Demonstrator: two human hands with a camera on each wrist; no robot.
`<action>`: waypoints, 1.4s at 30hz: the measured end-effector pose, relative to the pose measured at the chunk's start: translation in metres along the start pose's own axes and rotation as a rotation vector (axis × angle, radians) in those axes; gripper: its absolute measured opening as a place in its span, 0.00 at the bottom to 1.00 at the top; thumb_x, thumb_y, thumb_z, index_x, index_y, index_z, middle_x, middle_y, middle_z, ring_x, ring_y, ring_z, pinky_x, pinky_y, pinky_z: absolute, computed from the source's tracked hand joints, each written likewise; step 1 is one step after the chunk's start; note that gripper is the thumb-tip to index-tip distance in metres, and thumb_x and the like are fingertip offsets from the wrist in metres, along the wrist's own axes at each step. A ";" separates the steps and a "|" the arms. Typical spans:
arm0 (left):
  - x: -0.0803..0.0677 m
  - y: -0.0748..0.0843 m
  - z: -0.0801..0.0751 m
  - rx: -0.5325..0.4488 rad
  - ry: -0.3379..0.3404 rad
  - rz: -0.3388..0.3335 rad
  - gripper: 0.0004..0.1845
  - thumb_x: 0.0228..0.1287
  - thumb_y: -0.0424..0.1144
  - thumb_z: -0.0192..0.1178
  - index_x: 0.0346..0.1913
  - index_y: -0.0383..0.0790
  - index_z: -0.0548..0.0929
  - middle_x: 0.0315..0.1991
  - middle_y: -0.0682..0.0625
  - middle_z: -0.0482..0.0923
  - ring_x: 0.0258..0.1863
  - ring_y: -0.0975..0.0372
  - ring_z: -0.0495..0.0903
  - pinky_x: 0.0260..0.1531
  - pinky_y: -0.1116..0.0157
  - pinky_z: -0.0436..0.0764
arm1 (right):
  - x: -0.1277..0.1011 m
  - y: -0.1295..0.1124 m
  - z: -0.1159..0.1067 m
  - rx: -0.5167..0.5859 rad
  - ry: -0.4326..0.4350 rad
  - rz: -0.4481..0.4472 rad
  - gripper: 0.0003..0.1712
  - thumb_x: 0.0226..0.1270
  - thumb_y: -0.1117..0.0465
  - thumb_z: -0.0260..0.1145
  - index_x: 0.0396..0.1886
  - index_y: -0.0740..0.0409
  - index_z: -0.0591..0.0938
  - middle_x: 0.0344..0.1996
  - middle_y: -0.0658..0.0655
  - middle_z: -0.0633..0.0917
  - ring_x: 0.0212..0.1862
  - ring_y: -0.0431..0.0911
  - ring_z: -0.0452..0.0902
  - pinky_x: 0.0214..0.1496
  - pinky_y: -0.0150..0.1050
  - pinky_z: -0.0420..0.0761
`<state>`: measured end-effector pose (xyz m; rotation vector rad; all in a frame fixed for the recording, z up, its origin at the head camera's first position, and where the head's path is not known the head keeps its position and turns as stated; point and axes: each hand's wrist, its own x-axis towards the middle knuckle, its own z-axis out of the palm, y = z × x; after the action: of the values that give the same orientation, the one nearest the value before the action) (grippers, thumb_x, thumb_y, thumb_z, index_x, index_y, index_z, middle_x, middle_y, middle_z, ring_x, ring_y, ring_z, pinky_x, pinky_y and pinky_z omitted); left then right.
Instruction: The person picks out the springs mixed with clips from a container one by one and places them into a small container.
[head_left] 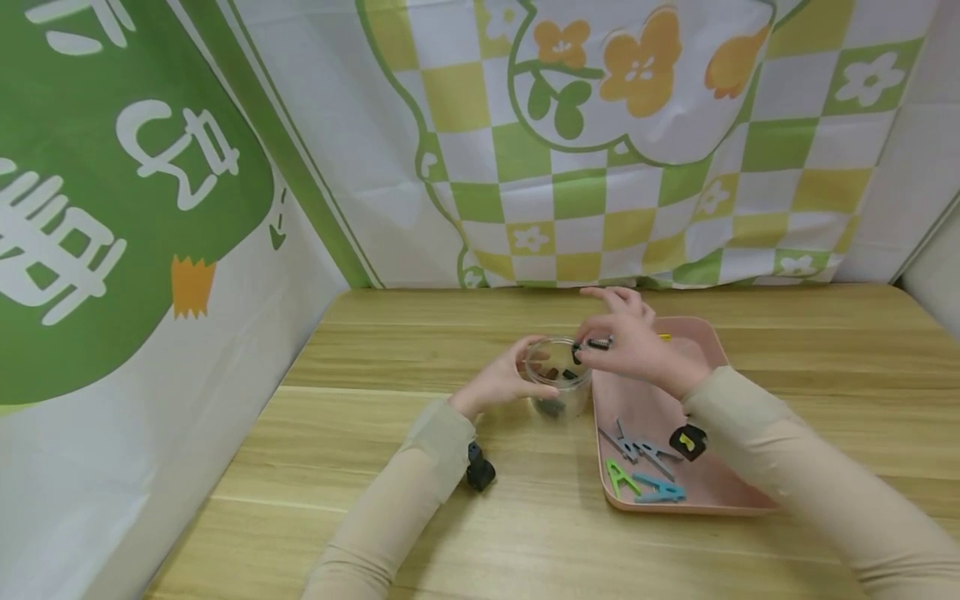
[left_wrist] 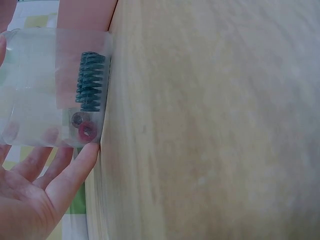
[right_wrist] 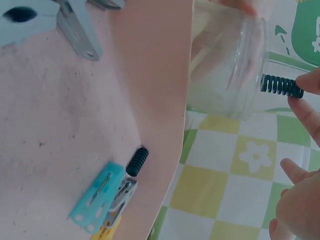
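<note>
In the head view my left hand [head_left: 498, 381] curls round a clear jar [head_left: 576, 402] on the table. Inside it lie a dark green spring [left_wrist: 90, 82] and smaller pieces, among them a red round one [left_wrist: 87, 131], in the left wrist view. Above the jar's rim is my right hand [head_left: 628, 343], its thumb and a finger pinching a dark coil spring [right_wrist: 282, 86] at the mouth in the right wrist view. Another dark spring [right_wrist: 137, 161] lies in the pink tray [head_left: 648, 398] beside a turquoise clothespin [right_wrist: 100, 195].
The tray stands right of the jar. Its near end holds grey clothespins [head_left: 628, 443], a green clothespin [head_left: 621, 477] and a blue clothespin [head_left: 662, 490]. Black devices show by both cuffs, one at the left wrist [head_left: 480, 469]. A printed cloth [head_left: 525, 200] hangs behind the table.
</note>
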<state>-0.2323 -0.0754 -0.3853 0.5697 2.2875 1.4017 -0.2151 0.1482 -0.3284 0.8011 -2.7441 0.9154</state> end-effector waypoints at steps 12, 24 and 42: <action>-0.001 0.000 -0.001 -0.012 -0.010 0.003 0.43 0.57 0.39 0.68 0.72 0.51 0.56 0.68 0.43 0.64 0.63 0.50 0.67 0.58 0.50 0.70 | 0.003 -0.002 0.009 0.005 -0.016 -0.017 0.04 0.55 0.59 0.70 0.29 0.53 0.84 0.70 0.63 0.60 0.69 0.67 0.38 0.61 0.70 0.38; 0.000 -0.001 0.000 -0.029 -0.008 0.003 0.43 0.57 0.38 0.68 0.72 0.51 0.56 0.68 0.43 0.64 0.62 0.50 0.68 0.57 0.51 0.72 | 0.002 0.000 0.010 0.009 -0.016 0.000 0.03 0.56 0.58 0.71 0.30 0.51 0.85 0.70 0.63 0.59 0.69 0.67 0.40 0.61 0.70 0.38; -0.007 0.013 -0.002 -0.040 -0.033 -0.018 0.44 0.58 0.36 0.67 0.73 0.46 0.54 0.69 0.40 0.62 0.64 0.46 0.66 0.57 0.50 0.71 | -0.003 0.006 0.002 0.032 -0.039 0.032 0.10 0.59 0.56 0.69 0.38 0.54 0.85 0.71 0.63 0.58 0.70 0.66 0.38 0.61 0.69 0.37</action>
<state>-0.2254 -0.0754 -0.3714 0.5544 2.2290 1.4156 -0.2158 0.1523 -0.3343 0.7904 -2.7899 0.9629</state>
